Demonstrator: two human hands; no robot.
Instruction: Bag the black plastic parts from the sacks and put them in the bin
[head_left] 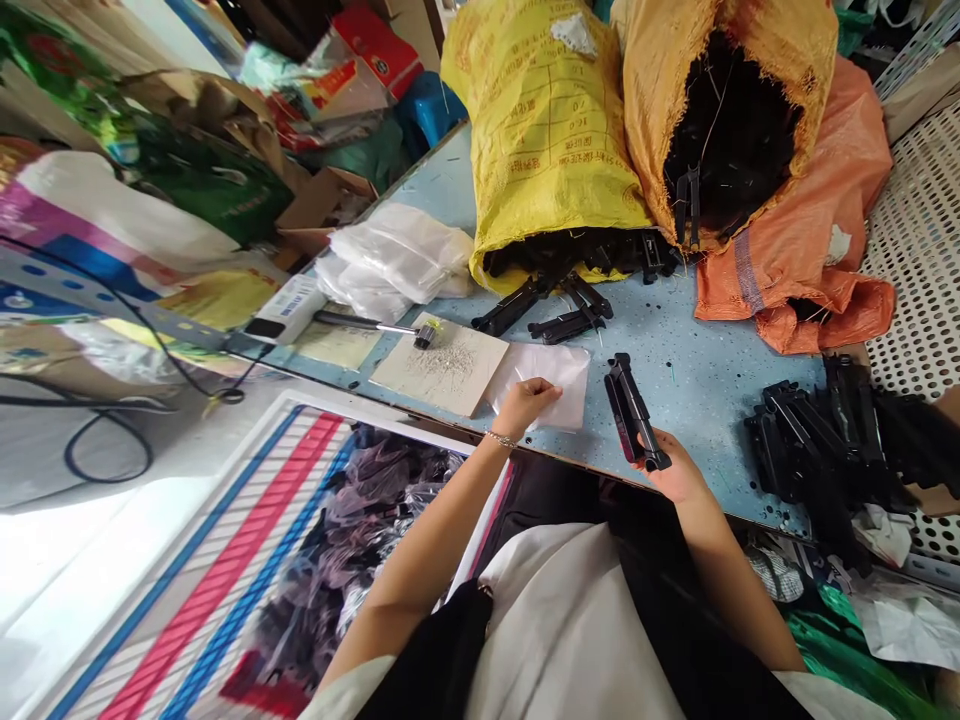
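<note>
My right hand (675,468) grips the lower end of a black folding plastic bracket (630,400), which is tilted over the blue table. My left hand (529,404) has its fingers closed on a thin translucent plastic bag (566,365) that lies flat near the table's front edge. Left of the bag is a piece of cardboard (427,375) scattered with small bits, and a hammer (371,322) rests across its back corner. Several black brackets (571,310) like the held one lie at the mouth of a yellow woven sack (551,150).
An orange sack (645,90) of black parts stands at the back, beside a flatter orange-red sack (799,250). More brackets are piled (806,440) at the right. A stack of clear bags (405,250) lies at the back left. A striped bag (225,570) of wrapped pieces stands below the table.
</note>
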